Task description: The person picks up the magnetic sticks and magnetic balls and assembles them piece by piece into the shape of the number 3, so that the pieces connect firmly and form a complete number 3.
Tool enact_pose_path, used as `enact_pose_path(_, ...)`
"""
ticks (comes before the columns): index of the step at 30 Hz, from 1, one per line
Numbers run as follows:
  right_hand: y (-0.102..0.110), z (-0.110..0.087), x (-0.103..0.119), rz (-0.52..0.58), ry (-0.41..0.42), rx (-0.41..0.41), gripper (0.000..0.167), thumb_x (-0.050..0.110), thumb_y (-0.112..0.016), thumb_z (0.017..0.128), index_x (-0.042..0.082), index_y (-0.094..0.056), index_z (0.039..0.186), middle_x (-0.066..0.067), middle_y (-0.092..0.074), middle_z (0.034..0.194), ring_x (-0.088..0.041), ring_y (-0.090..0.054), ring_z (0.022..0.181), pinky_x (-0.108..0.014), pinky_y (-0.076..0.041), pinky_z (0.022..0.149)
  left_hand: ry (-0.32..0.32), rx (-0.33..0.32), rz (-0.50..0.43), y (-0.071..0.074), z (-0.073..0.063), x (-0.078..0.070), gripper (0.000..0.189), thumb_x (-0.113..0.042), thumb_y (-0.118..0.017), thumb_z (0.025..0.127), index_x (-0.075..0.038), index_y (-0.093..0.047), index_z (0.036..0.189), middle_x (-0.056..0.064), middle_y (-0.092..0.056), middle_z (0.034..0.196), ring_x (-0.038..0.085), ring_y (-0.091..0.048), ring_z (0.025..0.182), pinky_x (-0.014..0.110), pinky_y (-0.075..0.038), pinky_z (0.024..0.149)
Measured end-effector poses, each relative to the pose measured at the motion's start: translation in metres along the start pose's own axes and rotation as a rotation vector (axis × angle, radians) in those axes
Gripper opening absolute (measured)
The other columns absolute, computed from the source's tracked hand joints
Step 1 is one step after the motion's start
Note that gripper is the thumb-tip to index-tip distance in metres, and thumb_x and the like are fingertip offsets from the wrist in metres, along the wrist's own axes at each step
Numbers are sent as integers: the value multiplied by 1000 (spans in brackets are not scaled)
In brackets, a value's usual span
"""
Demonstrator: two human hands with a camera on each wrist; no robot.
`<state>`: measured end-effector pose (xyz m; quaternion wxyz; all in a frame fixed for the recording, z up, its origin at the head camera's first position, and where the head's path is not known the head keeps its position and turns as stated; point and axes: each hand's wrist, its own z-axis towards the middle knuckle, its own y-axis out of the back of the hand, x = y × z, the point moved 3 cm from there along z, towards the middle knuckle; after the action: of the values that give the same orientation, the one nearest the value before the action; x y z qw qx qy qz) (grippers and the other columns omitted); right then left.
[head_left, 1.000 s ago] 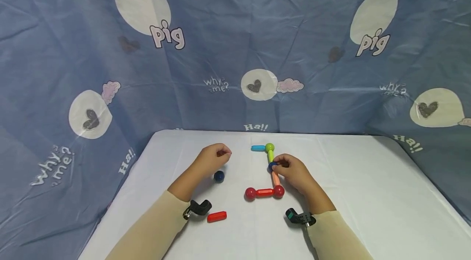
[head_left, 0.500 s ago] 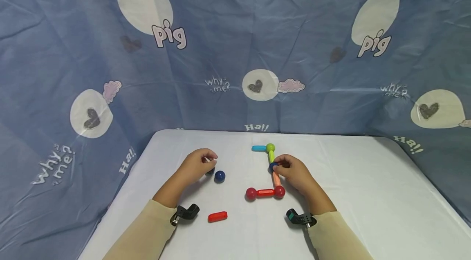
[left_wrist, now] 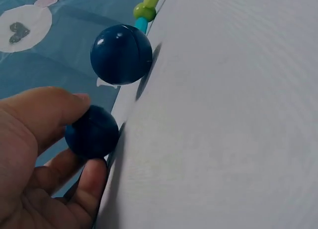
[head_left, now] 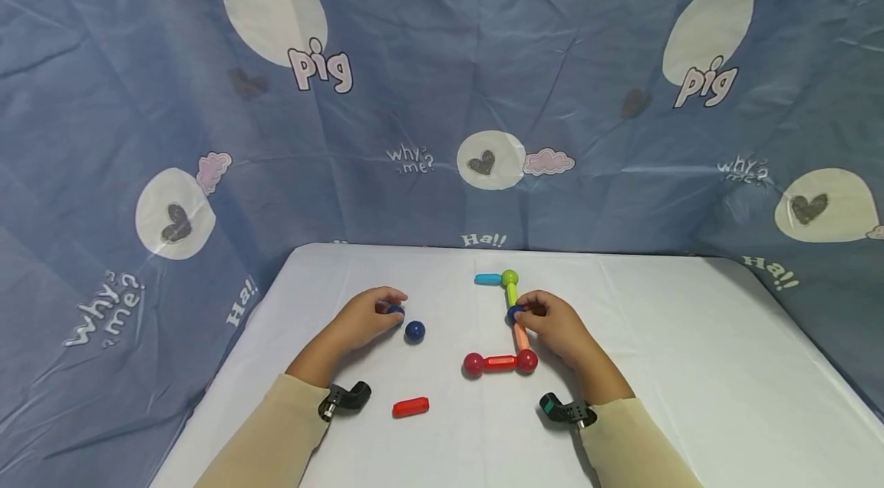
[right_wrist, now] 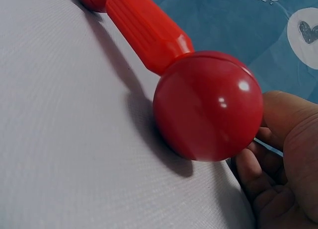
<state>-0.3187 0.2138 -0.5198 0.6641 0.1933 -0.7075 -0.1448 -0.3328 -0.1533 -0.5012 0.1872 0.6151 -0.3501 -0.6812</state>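
Observation:
My left hand (head_left: 362,317) pinches a dark blue ball (left_wrist: 92,132) between thumb and fingers. Just to its right a second blue ball (head_left: 415,331) lies on the white table. With thumb and fingertips, my right hand (head_left: 555,323) holds another blue ball (head_left: 514,314), the middle joint of a zigzag chain. Beyond that joint run a yellow-green rod (head_left: 512,294), a green ball (head_left: 509,278) and a light blue rod (head_left: 487,279). On the near side, an orange rod (head_left: 521,336) leads to a red ball (right_wrist: 207,106), a red rod (head_left: 500,363) and another red ball (head_left: 473,364).
A loose red rod (head_left: 410,407) lies on the white table (head_left: 691,334) between the forearms, nearer the person. Behind the table's far edge hangs a blue printed cloth (head_left: 387,74).
My left hand has moved left, away from the chain, and its fingers have closed on the farther loose blue ball. The right hand keeps its hold on the chain's middle ball.

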Motion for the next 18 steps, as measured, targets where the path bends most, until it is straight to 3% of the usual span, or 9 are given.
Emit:
enact_pose_path(4,4,0,1,14,-7,9,29,25,-74,97,13,-68,122,-7,-69,118,-23,-63,107,-33,-50,81,26,-19,6,-3,0,5,23,-24,-78,95,-23,-76,118,1,-72,116,21,-64,105,48,-52,96)
enact_pose_path(9,12,5,0,42,-12,16,36,25,-71,98,8,-65,129,-11,-68,123,-24,-64,109,-33,-50,83,23,-16,-16,-7,1,8,23,-25,-79,95,-24,-77,117,-1,-71,114,18,-63,103,47,-52,95)
enact_pose_path(15,25,26,4,5,-2,-10,40,25,-70,99,5,-63,133,-11,-68,122,-22,-65,106,-31,-51,86,19,-28,-22,-7,0,9,22,-24,-79,94,-26,-77,116,-2,-71,112,17,-63,102,47,-51,96)
enact_pose_path(18,30,40,10,-42,13,-6,42,25,-68,100,6,-61,135,-12,-67,124,-26,-65,109,-37,-51,91,12,-31,-11,-5,0,8,22,-23,-79,94,-25,-77,116,-2,-71,113,17,-62,102,47,-51,95)
